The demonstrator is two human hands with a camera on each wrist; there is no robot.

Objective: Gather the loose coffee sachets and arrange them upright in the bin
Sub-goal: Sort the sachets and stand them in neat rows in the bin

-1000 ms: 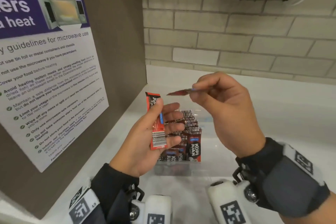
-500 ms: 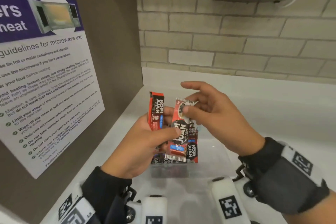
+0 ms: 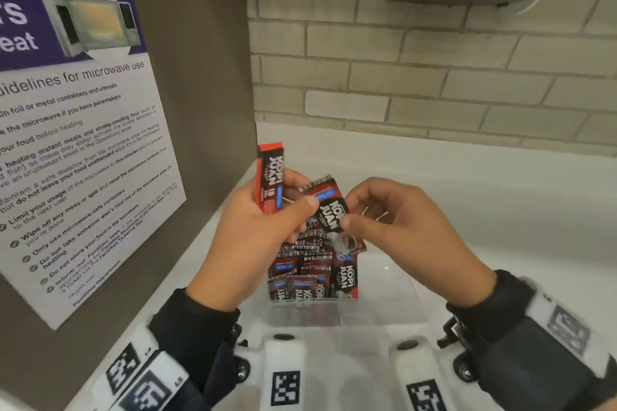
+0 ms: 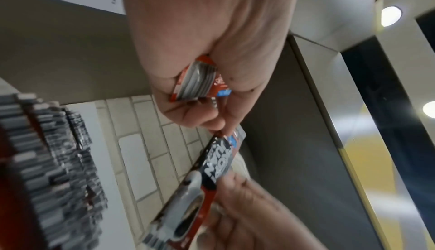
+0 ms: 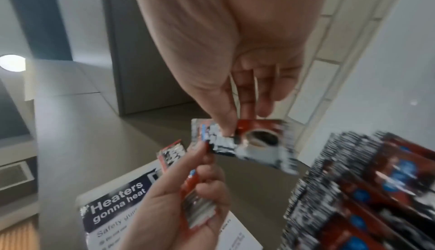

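Pinching one sachet point(image 3: 329, 210) tilted above the bin point(image 3: 384, 307), the right hand point(image 3: 410, 237) seems to be turning it upright (label inverted); the left hand point(image 3: 253, 237) grips a stick point(image 3: 270, 182), thumb steadying the sachet's corner.

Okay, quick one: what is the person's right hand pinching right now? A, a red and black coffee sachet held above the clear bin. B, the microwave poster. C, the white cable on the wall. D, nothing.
A: the right hand pinches a red and black coffee sachet above the clear plastic bin.
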